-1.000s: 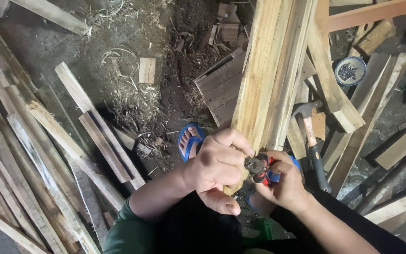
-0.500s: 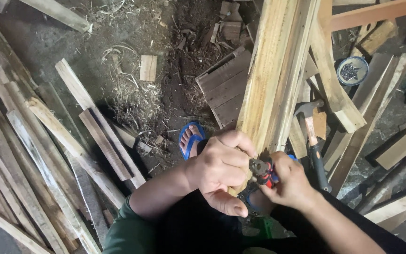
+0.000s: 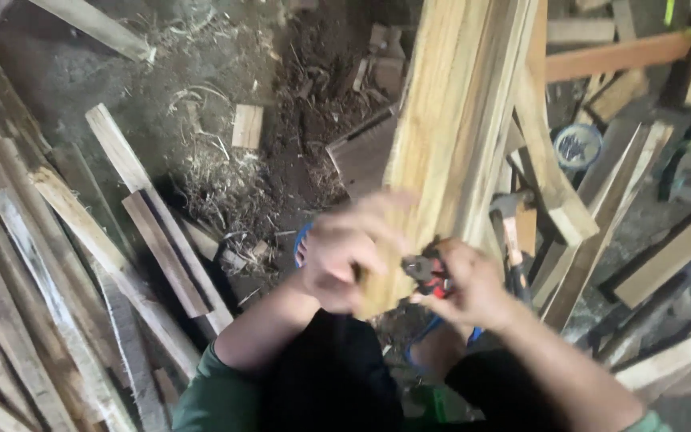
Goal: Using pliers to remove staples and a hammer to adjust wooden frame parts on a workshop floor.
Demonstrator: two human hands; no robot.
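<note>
The floor point(image 3: 97, 72) is bare dark dirt strewn with shavings, bark and offcuts; a fan of pale wooden slats point(image 3: 81, 264) lies along the left side and more boards criss-cross on the right, so there is little open ground to set anything down.

Rising up the middle is the long plank bundle point(image 3: 457, 120), several light-coloured sawn lengths held together, its near end between the two hands. It looks stiff and fairly heavy for its length, rough-sawn rather than slippery, and probably best gripped around the lower end, where it is already steadied.

A hammer point(image 3: 512, 228) stands just right of the bundle, and a small round tin point(image 3: 577, 146) sits farther back.

The left hand point(image 3: 345, 252) is motion-blurred, fingers curled against the bundle's edge. The right hand point(image 3: 473, 288) is closed around red-handled pliers point(image 3: 429, 274), whose dark nose touches the wood.
</note>
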